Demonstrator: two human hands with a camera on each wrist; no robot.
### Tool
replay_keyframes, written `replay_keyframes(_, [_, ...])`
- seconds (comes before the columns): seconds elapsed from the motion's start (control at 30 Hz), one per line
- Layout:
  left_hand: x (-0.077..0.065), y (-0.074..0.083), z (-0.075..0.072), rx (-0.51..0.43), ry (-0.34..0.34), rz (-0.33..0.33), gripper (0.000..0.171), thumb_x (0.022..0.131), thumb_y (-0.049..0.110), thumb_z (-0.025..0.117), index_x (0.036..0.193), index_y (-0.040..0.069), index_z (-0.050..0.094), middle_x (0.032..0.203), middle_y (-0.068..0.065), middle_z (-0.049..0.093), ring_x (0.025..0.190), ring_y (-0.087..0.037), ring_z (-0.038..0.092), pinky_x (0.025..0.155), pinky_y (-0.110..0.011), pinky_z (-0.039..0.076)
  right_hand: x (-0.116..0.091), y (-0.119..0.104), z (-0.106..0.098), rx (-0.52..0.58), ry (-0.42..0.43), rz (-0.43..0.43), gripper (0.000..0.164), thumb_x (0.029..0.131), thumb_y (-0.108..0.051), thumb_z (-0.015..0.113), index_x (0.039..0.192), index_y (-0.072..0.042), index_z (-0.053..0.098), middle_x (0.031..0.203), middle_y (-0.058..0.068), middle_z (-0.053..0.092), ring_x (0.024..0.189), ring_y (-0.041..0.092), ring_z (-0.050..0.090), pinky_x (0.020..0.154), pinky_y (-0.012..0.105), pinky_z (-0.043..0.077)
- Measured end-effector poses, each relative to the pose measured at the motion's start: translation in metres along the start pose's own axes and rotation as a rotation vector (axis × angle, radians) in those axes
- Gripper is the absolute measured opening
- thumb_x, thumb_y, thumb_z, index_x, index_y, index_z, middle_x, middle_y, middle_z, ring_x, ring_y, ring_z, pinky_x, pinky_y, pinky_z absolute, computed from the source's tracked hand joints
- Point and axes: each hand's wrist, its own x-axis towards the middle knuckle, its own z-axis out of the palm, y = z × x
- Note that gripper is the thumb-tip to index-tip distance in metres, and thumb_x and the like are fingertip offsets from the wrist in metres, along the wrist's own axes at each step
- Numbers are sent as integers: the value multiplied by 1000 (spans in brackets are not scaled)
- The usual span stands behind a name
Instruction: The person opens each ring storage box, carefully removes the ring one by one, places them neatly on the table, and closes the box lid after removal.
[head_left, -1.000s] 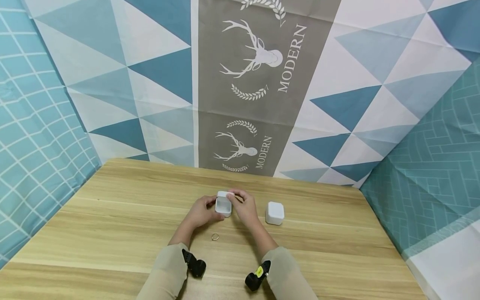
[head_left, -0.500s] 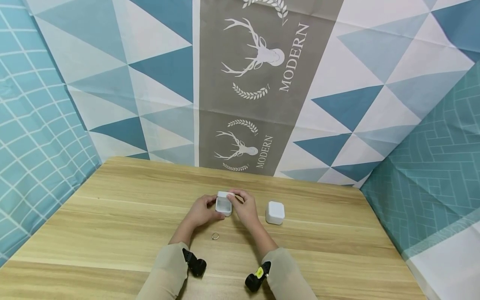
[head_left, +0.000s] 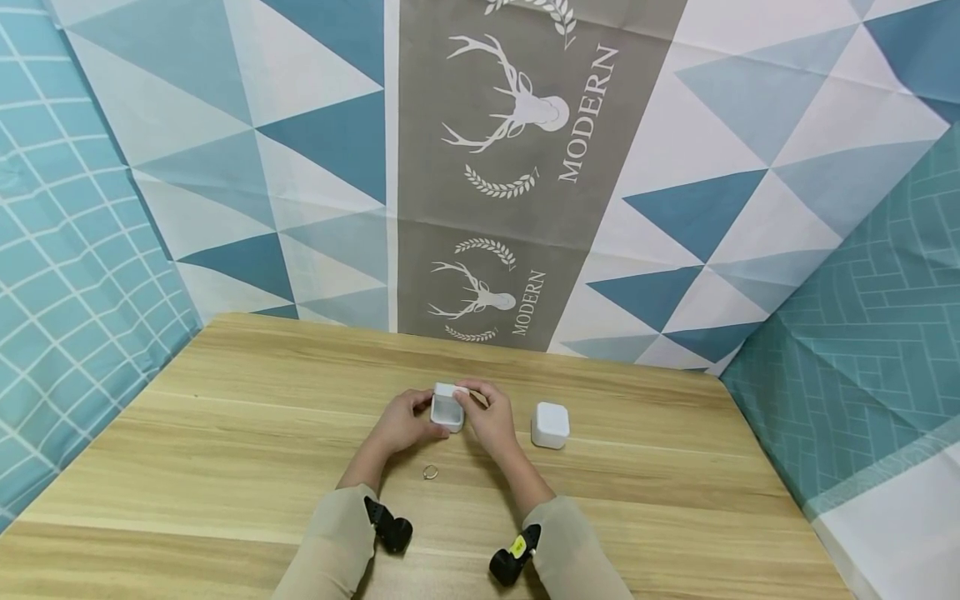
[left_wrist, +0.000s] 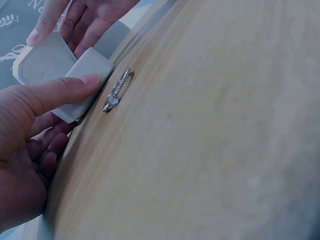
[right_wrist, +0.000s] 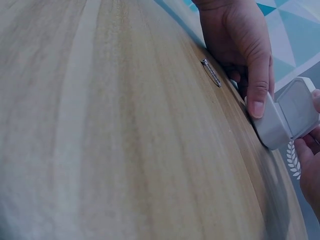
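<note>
A small white ring box (head_left: 447, 417) with its hinged lid (right_wrist: 299, 107) raised sits on the table in front of both hands. My left hand (head_left: 401, 427) grips its base from the left, the thumb on the near side. At the lid's right side, my right hand (head_left: 491, 418) pinches the edge between thumb and fingers. The box's pale interior faces me. A ring (left_wrist: 112, 101) with a clear stone and a row of small stones lies on the table, nearer to me than the box.
A second white box (head_left: 551, 425), rounded and closed, stands on the wooden table (head_left: 652, 483) right of my right hand. Patterned cloth (head_left: 315, 167) hangs behind the table's far edge. More cloth borders both sides.
</note>
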Motion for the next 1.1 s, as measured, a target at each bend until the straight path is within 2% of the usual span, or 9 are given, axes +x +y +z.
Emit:
replay_keyframes(0.4, [1, -1, 1, 7, 2, 12, 70, 66, 20, 85, 126, -1, 56, 116, -16, 60, 108, -29, 55, 95, -47, 45, 0, 1, 0, 1, -10, 19, 20, 85, -4, 65, 101, 7, 66, 118, 27, 58, 118, 33, 52, 101, 39, 44])
replay_keyframes(0.83, [-1, 1, -1, 4, 0, -5, 71, 67, 19, 83, 128, -2, 54, 118, -17, 59, 112, -32, 54, 98, -48, 43, -1, 4, -2, 20, -46, -2, 22, 85, -4, 65, 103, 9, 64, 121, 28, 55, 119, 31, 52, 100, 30, 44])
replay_keyframes(1.1, [0, 2, -1, 2, 1, 1, 69, 67, 19, 83, 128, 0, 55, 123, -18, 58, 118, -33, 52, 102, -48, 40, 1, 3, -3, 39, -46, 2, 21, 84, 0, 65, 101, 12, 63, 117, 29, 57, 118, 36, 52, 101, 35, 44])
